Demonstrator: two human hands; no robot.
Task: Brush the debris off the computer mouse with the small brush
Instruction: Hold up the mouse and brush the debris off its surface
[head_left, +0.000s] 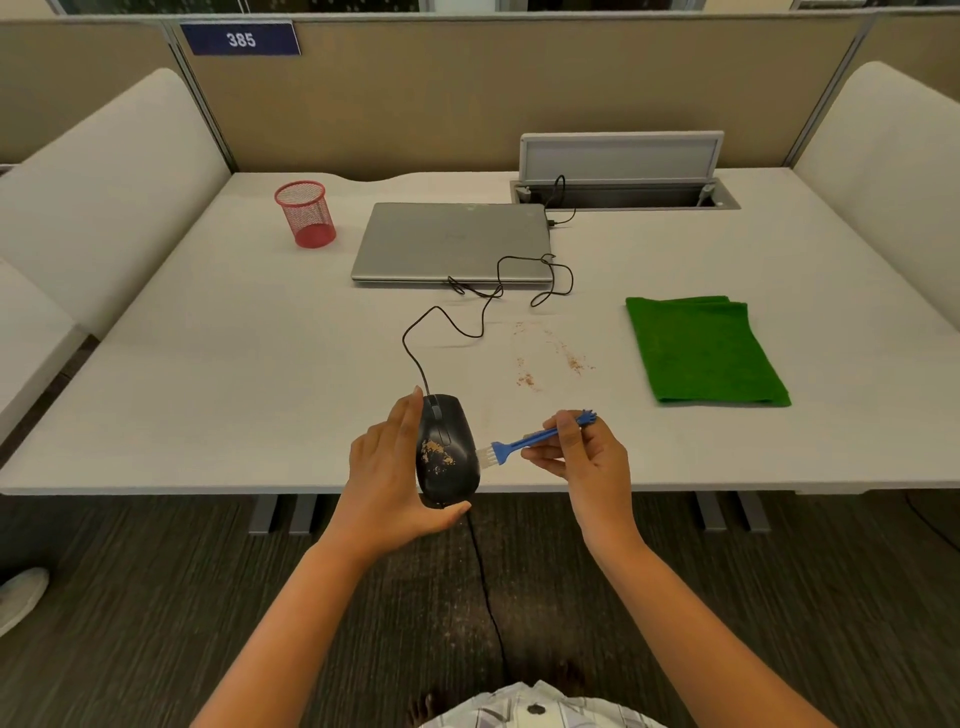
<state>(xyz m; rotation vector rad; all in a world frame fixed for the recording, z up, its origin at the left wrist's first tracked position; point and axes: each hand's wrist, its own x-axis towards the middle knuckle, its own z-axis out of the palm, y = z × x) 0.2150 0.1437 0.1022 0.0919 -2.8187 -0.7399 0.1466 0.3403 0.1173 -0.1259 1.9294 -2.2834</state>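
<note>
Debris (438, 453) sits in a tan patch on the back of the mouse (448, 451), which the left hand (387, 483) holds at the near edge of the worktop (208, 364), fingers along its left side and thumb under its near end. It looks lifted or tilted off the surface, though that is hard to be sure of. The right hand (582, 457) has its grip pinched on the blue handle of the brush (524, 441), with the white bristles touching or just beside the mouse's right flank, not yet on the patch.

More crumbs (550, 358) lie scattered on the worktop to the far right of the mouse, between it and a green cloth (701, 353). The cord (441, 322) runs from the mouse's far end toward a closed laptop (452, 241). A red mesh cup (306, 213) stands far left.

Risks, as judged from here: the mouse overhangs the worktop's near edge, so a leftward or nearward stroke would likely throw debris onto the carpet or the person's lap; sweeping to the far right would keep it on the surface. The left hand's hold looks light, with fingers flat, not wrapped, so firm brushing could twist or slip the mouse. Crumbs pushed toward the wheel gap could lodge there. The cord has slack, so a snag seems unlikely
</note>
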